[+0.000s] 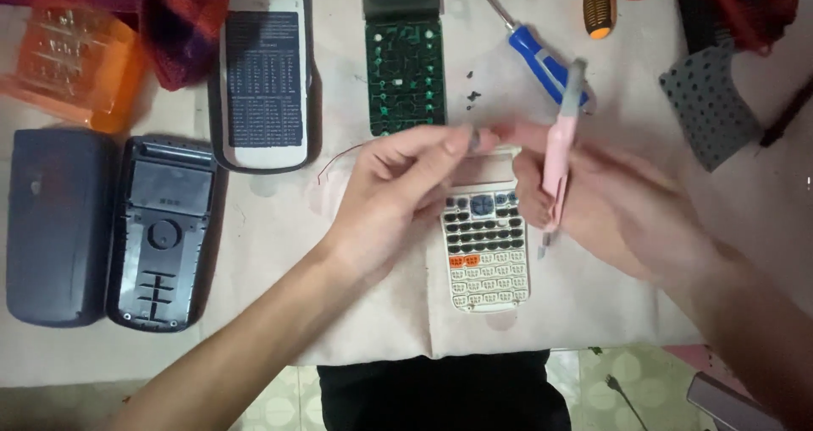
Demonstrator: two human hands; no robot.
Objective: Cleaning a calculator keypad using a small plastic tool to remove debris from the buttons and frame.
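Observation:
My left hand and my right hand meet above the top of a white calculator front with dark, orange and pale keys. The fingertips of both hands pinch a small grey part between them. My right hand also holds a pink pen-like tool with a grey tip, standing nearly upright across its fingers. The calculator's upper end is hidden under the hands.
A green circuit board lies behind, a blue-handled screwdriver and small black screws to its right. Left are a slide cover, a dark back shell, a dark case, an orange box. A grey keypad mat lies right.

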